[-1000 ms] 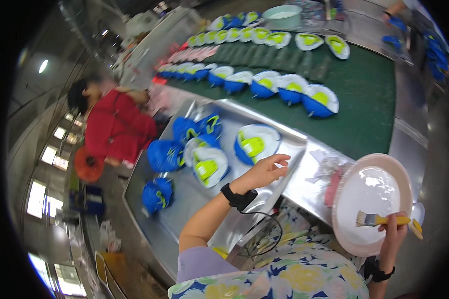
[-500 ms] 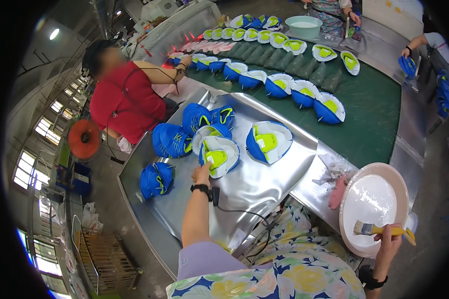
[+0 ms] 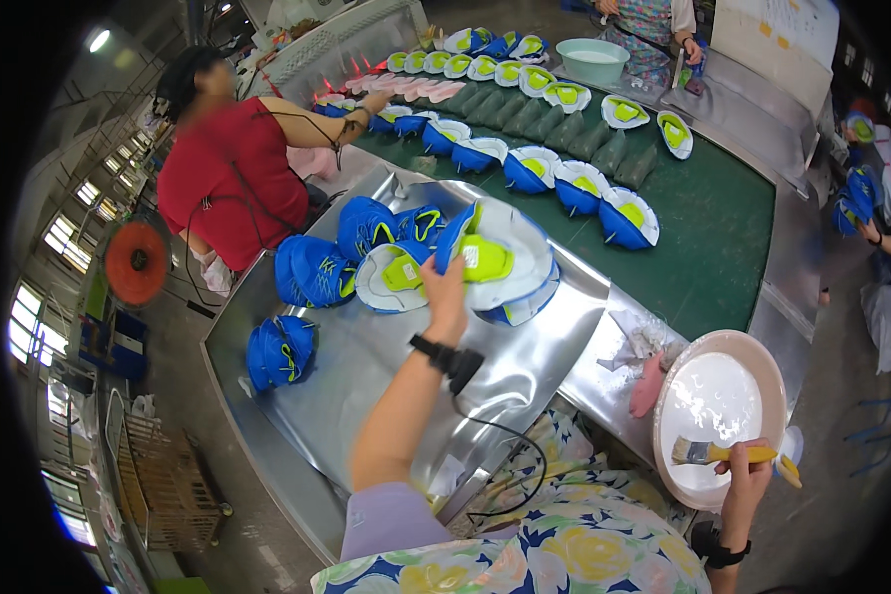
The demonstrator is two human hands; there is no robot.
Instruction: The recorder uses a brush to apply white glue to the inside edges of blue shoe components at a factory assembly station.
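Observation:
My left hand is closed on the edge of a blue shoe upper, lifted with its white and lime-green inside facing me. Behind it, another upper lies mostly hidden on the metal sheet. A further upper with lime lining sits just left of my fingers, beside several blue uppers. In my right hand is a flat paintbrush with a yellow handle. Its bristles are over the pale basin of white liquid; whether they touch the liquid I cannot tell.
Beyond the metal sheet is a green conveyor belt carrying rows of uppers and dark pieces. A pink cloth lies beside the basin. A person in red reaches over the belt's left end; others stand at the far side and right.
My left hand has raised the upper from the pile and moved it right, in front of the one lying there. My right hand still holds the brush over the basin.

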